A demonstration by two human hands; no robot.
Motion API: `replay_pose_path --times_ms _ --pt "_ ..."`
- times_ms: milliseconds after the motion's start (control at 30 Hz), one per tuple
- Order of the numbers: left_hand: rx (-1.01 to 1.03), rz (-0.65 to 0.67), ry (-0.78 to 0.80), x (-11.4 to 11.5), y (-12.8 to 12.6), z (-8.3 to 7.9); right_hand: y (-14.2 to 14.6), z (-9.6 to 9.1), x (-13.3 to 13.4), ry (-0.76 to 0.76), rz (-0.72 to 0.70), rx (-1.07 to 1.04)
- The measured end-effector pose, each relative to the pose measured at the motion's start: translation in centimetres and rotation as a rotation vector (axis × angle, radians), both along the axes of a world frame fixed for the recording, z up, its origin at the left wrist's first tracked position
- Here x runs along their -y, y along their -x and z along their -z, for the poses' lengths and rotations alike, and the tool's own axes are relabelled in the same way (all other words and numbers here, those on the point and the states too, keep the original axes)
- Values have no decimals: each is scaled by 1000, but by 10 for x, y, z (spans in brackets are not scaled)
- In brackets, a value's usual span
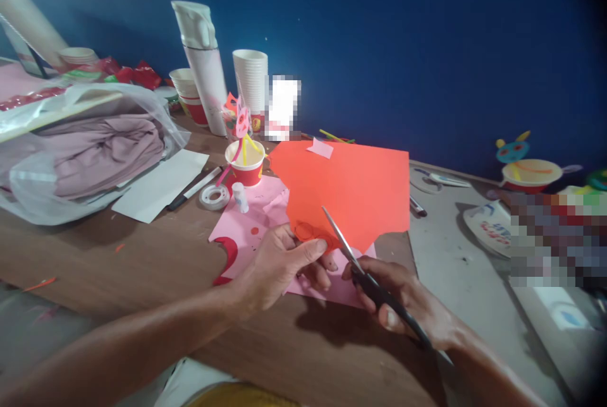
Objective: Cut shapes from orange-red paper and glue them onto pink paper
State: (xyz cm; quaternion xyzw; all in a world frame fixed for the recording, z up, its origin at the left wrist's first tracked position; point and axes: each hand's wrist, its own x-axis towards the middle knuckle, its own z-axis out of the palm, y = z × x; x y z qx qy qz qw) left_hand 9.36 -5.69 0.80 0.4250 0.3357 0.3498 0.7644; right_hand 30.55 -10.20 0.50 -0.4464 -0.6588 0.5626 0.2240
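My left hand (284,261) pinches a small curved piece of orange paper (310,231) between thumb and fingers. Whether that piece is joined to the large orange sheet (351,186) behind it, I cannot tell. Black-handled scissors (374,290) are gripped in my right hand (403,299), their blades pointing up and left across the orange sheet's lower part. That sheet has ragged cut edges at its left and bottom. Pink paper (246,230) lies beneath it, with a red paper crescent (227,258) at its left edge.
A decorated paper cup (246,164), tape roll (213,197) and glue stick (240,198) stand behind my left hand. Farther back are a white bottle (206,72) and stacked cups (250,88). A bag (90,154) lies left; another cup craft (531,173) sits right.
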Motion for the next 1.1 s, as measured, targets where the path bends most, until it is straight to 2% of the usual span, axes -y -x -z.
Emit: replay_pose_path --times_ms 200,500,1100 --pt "12 25 9 -3 2 0 0 0 1 62 39 -25" --pt "-47 56 2 -5 5 -2 -3 1 2 22 56 -8" --pt "-188 142 -20 -8 11 11 -11 2 -3 41 13 34"
